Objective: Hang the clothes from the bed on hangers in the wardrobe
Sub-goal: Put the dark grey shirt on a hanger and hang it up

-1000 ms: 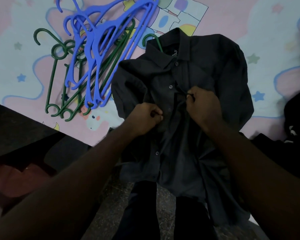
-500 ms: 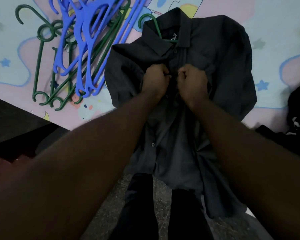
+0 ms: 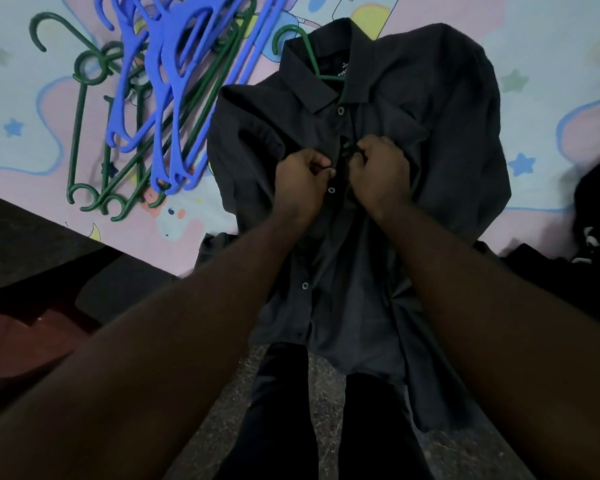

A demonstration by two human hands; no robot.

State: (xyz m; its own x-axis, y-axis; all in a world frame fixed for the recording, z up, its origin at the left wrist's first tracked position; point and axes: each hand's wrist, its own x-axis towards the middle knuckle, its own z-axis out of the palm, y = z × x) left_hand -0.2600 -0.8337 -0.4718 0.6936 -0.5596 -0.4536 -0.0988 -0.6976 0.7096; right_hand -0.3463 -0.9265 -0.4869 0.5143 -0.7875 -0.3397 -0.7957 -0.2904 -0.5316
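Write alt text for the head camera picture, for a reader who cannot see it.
A person's left hand and right hand pinch the button strip of a dark shirt lying on a bed. A green hanger pokes from its collar; more hangers lie piled beside it.

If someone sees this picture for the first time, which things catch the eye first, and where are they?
In the centre, a dark grey button-up shirt lies on the pastel cartoon-print bedsheet, the hook of a green plastic hanger poking from its collar. The left hand and right hand pinch its front at the chest. A heap of blue and green plastic hangers lies at upper left.
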